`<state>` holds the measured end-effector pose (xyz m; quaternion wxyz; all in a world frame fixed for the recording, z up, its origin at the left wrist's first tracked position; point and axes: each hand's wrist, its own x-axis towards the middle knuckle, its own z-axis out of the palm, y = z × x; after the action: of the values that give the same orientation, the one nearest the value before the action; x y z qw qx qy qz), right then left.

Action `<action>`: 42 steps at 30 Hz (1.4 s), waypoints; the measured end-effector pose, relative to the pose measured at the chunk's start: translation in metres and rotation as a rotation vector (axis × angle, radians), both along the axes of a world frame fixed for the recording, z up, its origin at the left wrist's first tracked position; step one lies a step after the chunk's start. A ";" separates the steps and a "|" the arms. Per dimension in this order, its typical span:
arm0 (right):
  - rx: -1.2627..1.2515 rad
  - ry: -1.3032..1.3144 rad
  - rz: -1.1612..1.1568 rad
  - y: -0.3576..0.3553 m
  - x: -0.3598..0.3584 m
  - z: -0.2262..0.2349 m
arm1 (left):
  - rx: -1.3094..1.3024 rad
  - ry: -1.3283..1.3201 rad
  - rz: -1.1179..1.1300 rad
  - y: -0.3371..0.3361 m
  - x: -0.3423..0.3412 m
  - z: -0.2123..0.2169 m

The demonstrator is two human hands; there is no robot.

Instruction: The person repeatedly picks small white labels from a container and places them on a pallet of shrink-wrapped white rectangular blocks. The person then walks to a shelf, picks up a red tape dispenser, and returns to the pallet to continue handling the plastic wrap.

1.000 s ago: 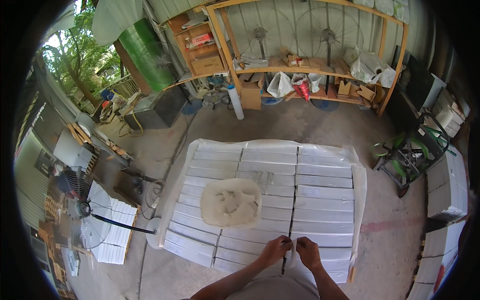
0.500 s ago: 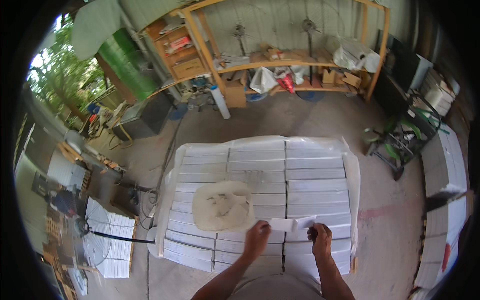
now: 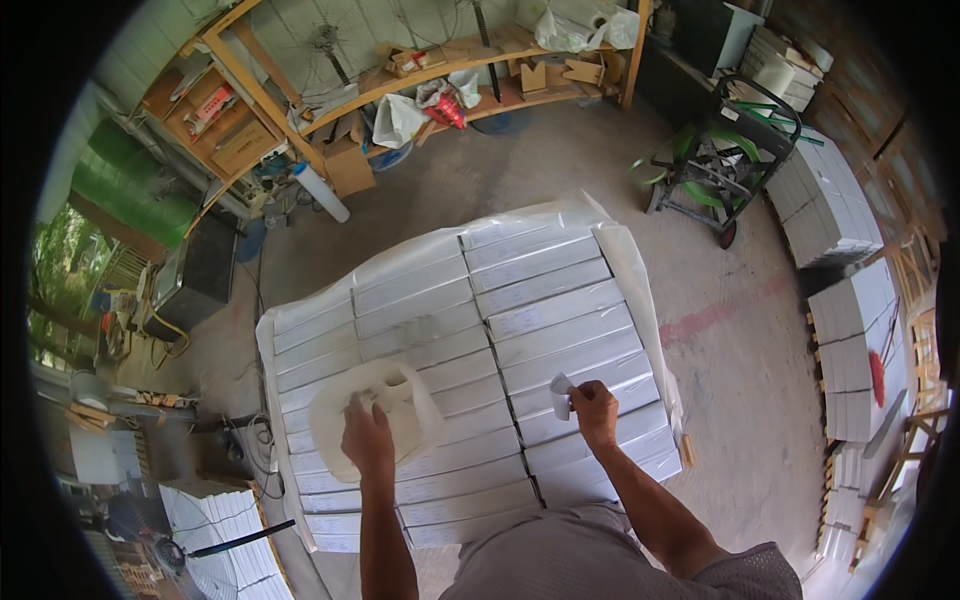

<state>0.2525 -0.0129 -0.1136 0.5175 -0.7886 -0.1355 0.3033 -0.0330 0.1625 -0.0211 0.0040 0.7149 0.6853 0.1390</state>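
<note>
My right hand (image 3: 594, 412) pinches a curled white paper strip (image 3: 560, 396) above the right part of a stack of long white boxes (image 3: 540, 322). My left hand (image 3: 369, 436) is over a crumpled, cloudy plastic sheet (image 3: 420, 418) lying on the stack's left part. Its thumb and forefinger are apart, and nothing shows between them. A few small scraps sit in the middle of the sheet, partly hidden by that hand. Clear plastic film (image 3: 385, 258) covers the far edge of the boxes and hangs down at the right side.
A wooden shelf (image 3: 440, 68) with bags and cardboard stands along the far wall. A black wheeled cart (image 3: 715, 165) is at the far right. More white box stacks (image 3: 845, 310) line the right side. At lower left stands a fan (image 3: 180, 550) beside another stack.
The view has turned right and down. Both hands were at the strip; my left hand has moved left to the plastic sheet, while my right hand keeps the strip, now curled.
</note>
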 end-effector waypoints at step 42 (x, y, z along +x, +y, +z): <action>-0.387 -0.504 0.095 0.102 0.024 -0.088 | -0.463 -0.161 -0.313 0.008 0.201 -0.175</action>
<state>0.2764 0.0889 -0.2012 0.2932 -0.9155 -0.2359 0.1423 0.1684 0.1708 -0.1958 0.2431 0.7785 0.5778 0.0329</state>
